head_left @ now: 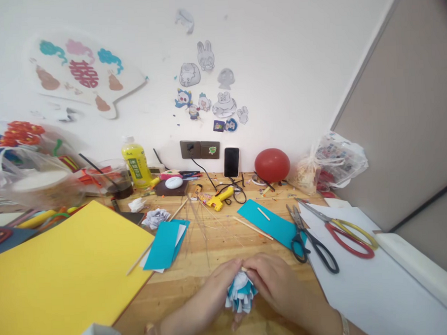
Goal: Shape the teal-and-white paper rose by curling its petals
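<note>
A blue and white fringed paper piece hangs between my two hands near the table's front edge, its cut strips pointing down. My left hand is closed round its left side, with a fingertip showing below the strips. From the right, my right hand pinches the top of the piece, where a small pale stick end shows. The fingertips of both hands meet above it. Folded blue paper lies to the left, beyond my left hand. Black-handled scissors rest partly on a blue strip to the right.
Yellow card covers the left side; white paper lies right. A yellow glue gun, thin sticks, crumpled paper and red-yellow scissors are around. Along the wall stand a bottle, a phone and a red balloon.
</note>
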